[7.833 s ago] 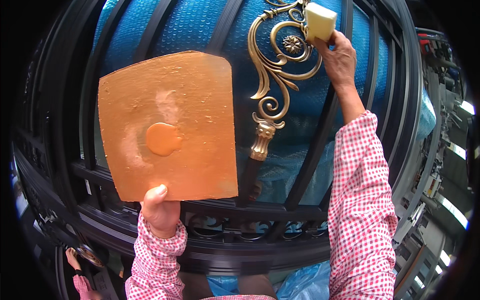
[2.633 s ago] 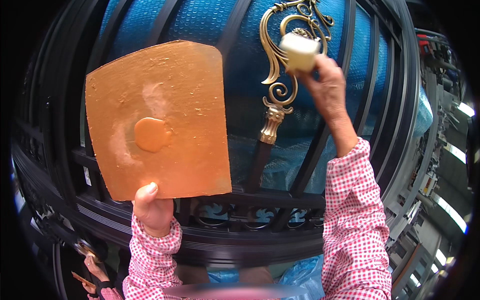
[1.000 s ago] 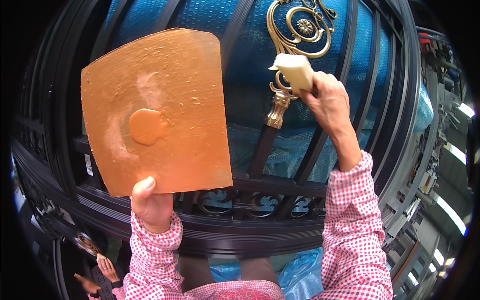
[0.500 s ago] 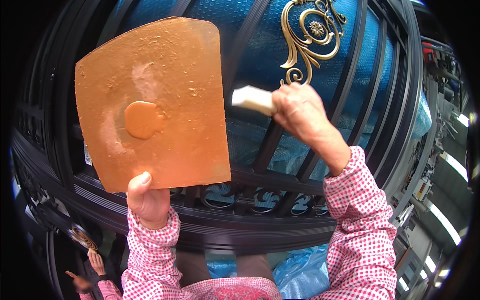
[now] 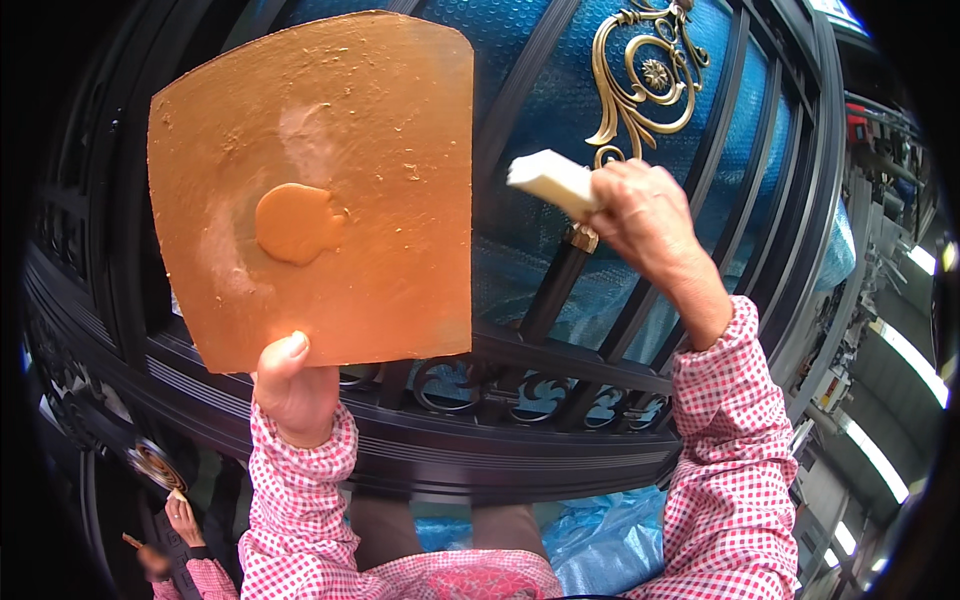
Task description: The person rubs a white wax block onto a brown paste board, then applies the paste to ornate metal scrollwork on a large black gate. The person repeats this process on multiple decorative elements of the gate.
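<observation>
My left hand (image 5: 300, 388) grips the lower edge of a flat board (image 5: 390, 290), thumb on its face. The board is coated in orange-gold paint, with a thick puddle of wet paint (image 5: 292, 222) near its middle. To the right of the board, my right hand (image 5: 648, 215) is closed round a pale foam block (image 5: 555, 184), its free end pointing left. The block is apart from the board and is held above a black metal gate (image 5: 560, 285). Just beyond my right hand is a gold scroll ornament (image 5: 655, 75) on the gate, its lower end partly hidden.
Blue bubble wrap (image 5: 520, 110) lies behind the gate's bars. A gold collar (image 5: 581, 237) sits on one bar below the foam block. At the lower left, another person's hand (image 5: 184, 520) is near a round gold ornament (image 5: 155, 465). More blue plastic (image 5: 605, 550) lies by my legs.
My right hand and the foam block have shifted right, uncovering the gold collar on the bar. The board has risen slightly and looks larger. The co-worker's hand has moved a little left.
</observation>
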Demonstrator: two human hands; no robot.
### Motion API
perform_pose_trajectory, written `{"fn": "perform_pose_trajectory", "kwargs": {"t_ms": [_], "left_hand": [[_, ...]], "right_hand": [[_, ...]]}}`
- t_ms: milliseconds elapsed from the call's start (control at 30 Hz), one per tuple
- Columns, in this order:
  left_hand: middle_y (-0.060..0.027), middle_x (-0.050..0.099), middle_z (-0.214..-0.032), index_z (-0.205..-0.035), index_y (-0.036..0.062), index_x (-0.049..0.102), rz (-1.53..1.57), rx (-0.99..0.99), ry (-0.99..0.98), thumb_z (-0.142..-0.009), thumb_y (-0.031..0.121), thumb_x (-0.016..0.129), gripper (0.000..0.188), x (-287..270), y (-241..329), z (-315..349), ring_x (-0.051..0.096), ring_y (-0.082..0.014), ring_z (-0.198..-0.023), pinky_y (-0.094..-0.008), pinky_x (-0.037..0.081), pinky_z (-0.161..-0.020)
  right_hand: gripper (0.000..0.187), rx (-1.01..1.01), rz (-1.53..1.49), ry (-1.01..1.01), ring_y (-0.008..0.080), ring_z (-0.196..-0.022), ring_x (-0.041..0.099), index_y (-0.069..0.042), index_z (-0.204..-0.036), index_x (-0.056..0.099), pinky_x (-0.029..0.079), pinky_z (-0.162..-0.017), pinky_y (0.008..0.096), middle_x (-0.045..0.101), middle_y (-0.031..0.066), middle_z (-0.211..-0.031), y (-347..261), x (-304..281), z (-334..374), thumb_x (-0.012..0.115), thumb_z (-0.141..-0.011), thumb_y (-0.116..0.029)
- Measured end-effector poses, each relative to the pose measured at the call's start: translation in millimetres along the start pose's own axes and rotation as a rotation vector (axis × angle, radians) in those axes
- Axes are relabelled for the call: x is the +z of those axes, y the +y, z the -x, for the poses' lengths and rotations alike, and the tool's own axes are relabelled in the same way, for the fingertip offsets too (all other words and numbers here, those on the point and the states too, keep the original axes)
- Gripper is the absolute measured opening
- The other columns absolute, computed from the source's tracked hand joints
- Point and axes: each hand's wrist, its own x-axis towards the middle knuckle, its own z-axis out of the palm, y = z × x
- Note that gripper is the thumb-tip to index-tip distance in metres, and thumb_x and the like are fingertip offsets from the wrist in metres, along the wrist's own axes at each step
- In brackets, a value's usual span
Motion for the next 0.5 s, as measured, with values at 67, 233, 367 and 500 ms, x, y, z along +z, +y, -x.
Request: {"fn": "perform_pose_trajectory", "kwargs": {"t_ms": [67, 233, 367, 500], "left_hand": [[-0.0149, 0.05, -0.126, -0.13, -0.0029, 0.036, -0.011, -0.01, 0.022, -0.077, 0.014, 0.052, 0.058, -5, -4, -1, 0.054, -0.0247, -0.109, -0.037, 0.045, -0.091], [-0.0145, 0.05, -0.125, -0.131, -0.003, 0.036, 0.0, 0.047, 0.011, -0.077, 0.014, 0.051, 0.058, 5, -12, -2, 0.053, -0.0247, -0.111, -0.0373, 0.044, -0.093], [-0.0144, 0.05, -0.125, -0.131, -0.003, 0.036, 0.027, -0.008, -0.026, -0.077, 0.013, 0.051, 0.058, 12, -19, -7, 0.052, -0.0248, -0.113, -0.0375, 0.042, -0.095], [-0.0141, 0.05, -0.125, -0.131, -0.0025, 0.036, 0.038, 0.052, 0.055, -0.077, 0.013, 0.05, 0.058, 23, -25, -8, 0.052, -0.0252, -0.113, -0.0374, 0.043, -0.094]], "right_hand": [[0.016, -0.207, -0.183, 0.191, 0.0221, -0.069, 0.055, -0.011, -0.072, 0.055, 0.04, -0.06, 0.0349, 0.055, 0.0051, -0.069, -3, 19, 3, 0.068, -0.063, -0.011], [0.012, -0.002, 0.191, -0.053, 0.0213, -0.07, 0.058, -0.012, -0.074, 0.063, 0.043, -0.061, 0.0337, 0.059, 0.0047, -0.069, 15, -3, -9, 0.069, -0.064, -0.015], [0.014, -0.202, -0.033, -0.002, 0.0209, -0.071, 0.057, -0.012, -0.073, 0.057, 0.044, -0.061, 0.0338, 0.055, 0.0024, -0.068, 19, 22, 5, 0.068, -0.064, -0.014], [0.014, 0.035, 0.198, 0.06, 0.022, -0.073, 0.057, -0.011, -0.073, 0.056, 0.044, -0.062, 0.034, 0.057, 0.0031, -0.073, 38, -8, -2, 0.068, -0.067, -0.015]]}}
